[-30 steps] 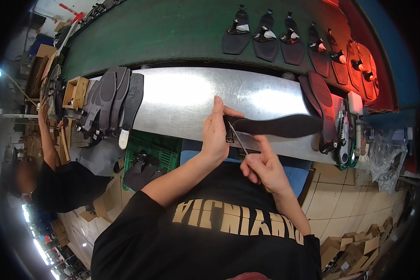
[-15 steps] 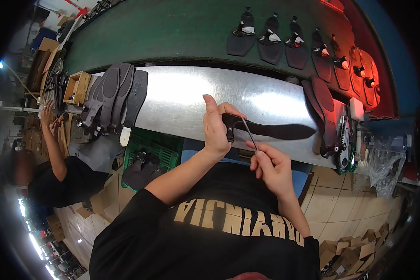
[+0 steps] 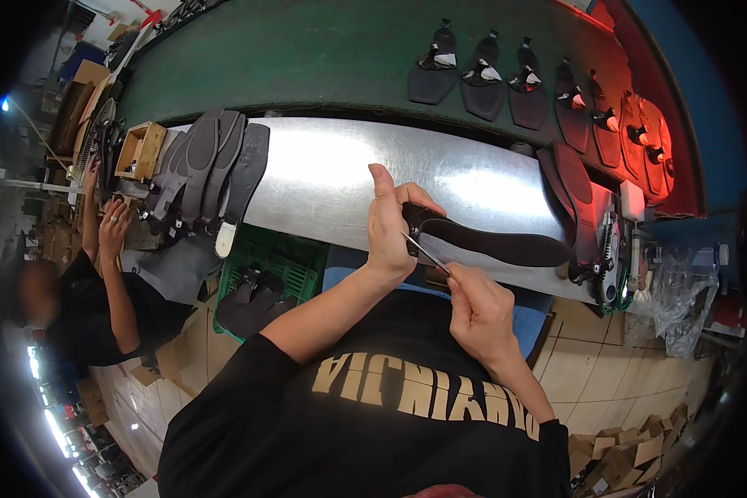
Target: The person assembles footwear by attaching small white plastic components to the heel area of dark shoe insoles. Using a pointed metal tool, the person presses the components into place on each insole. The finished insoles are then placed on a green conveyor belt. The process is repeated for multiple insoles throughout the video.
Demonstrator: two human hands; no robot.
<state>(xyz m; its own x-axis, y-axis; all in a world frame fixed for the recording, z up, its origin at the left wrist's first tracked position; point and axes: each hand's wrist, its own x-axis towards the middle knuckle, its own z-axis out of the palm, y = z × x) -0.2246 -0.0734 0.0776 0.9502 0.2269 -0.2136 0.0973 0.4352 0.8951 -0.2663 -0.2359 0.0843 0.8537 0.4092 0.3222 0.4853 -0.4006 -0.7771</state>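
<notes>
My left hand [image 3: 390, 228] grips the near end of a long, flat, black strap-like piece [image 3: 506, 246], thumb pointing up. The piece has a shiny black fitting [image 3: 415, 217] at that end, partly hidden by my fingers. Its wide, rounded body stretches right above the metal worktop [image 3: 315, 178]. Between the fingers of my right hand [image 3: 484, 315] is a thin metal rod [image 3: 427, 251], slanting up and left. The rod's tip meets the fitting's lower side near my left palm; the exact contact is too small to make out.
Similar dark pieces lie stacked [image 3: 199, 170] at the worktop's left end, beside a wooden box [image 3: 139, 149]. More stand in a row on the green belt [image 3: 307, 58], the right ones under red light. A green crate [image 3: 286, 253] sits below. A co-worker [image 3: 100, 307] works at left.
The rod's tip has swung from the fitting's upper side to its lower side, and my right hand has turned and moved slightly down and right. The black piece shifted slightly right.
</notes>
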